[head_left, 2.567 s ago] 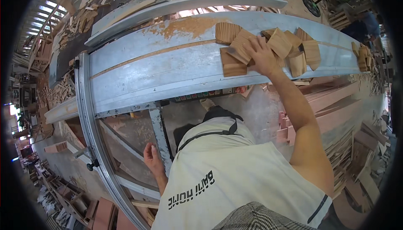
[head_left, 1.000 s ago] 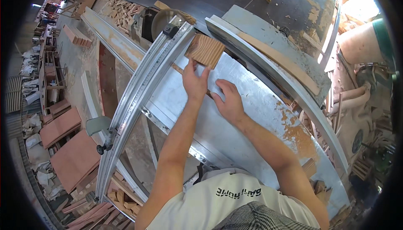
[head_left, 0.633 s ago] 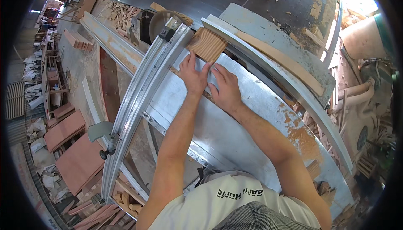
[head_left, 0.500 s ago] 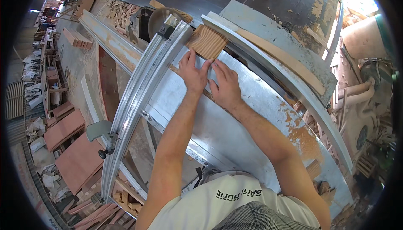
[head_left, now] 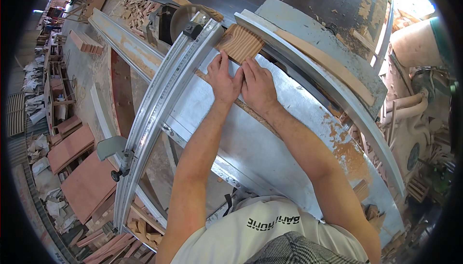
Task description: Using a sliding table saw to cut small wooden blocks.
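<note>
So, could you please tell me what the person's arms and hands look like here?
Both forearms are bare, with no sleeves reaching them. The left hand and right hand wear no gloves; no rings or watch are visible. A white printed T-shirt covers the torso.

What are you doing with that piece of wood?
A person presses both hands, the left hand and the right hand, flat against the near edge of a square wooden block. The block lies on a grey metal saw table, between a long metal rail and a fence. A round saw blade sits just beyond it.
</note>
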A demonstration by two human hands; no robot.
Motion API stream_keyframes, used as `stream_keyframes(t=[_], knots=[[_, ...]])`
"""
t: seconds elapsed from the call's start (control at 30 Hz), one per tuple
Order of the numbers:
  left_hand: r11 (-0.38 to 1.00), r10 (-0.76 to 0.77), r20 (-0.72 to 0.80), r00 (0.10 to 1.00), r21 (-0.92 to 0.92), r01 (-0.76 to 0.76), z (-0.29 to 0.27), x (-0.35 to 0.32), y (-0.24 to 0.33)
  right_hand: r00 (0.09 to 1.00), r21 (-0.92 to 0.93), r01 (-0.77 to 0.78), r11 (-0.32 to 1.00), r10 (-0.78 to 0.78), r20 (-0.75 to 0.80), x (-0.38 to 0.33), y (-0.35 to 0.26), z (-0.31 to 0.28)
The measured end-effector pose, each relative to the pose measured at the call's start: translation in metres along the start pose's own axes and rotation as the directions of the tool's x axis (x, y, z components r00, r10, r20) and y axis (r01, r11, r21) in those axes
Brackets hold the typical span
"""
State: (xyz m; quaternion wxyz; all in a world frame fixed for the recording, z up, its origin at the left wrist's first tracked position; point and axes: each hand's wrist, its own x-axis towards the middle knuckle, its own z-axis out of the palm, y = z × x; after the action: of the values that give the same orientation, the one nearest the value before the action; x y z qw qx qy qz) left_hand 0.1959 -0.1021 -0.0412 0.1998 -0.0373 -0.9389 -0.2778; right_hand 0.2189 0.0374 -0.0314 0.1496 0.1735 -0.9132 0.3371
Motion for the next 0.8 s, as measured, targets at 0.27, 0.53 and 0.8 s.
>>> stream_keyframes(t=[0.27,0.53,0.8], knots=[[0.991,0.077,0.07,0.995,0.104,-0.084,-0.027,0.035,-0.015,0.998,-0.112,0.06,0.992,-0.058,0.023,-0.002,0.002,-0.004],[0.998,-0.058,0.114,0.992,0.027,0.056,-0.039,0.046,-0.001,0.998,-0.064,0.027,0.998,-0.024,0.052,-0.001,0.001,-0.006],[0.943,-0.109,-0.217,0.97,0.285,0.17,-0.067,0.05,-0.001,0.998,-0.126,0.034,0.991,-0.027,0.062,-0.002,0.006,-0.004]])
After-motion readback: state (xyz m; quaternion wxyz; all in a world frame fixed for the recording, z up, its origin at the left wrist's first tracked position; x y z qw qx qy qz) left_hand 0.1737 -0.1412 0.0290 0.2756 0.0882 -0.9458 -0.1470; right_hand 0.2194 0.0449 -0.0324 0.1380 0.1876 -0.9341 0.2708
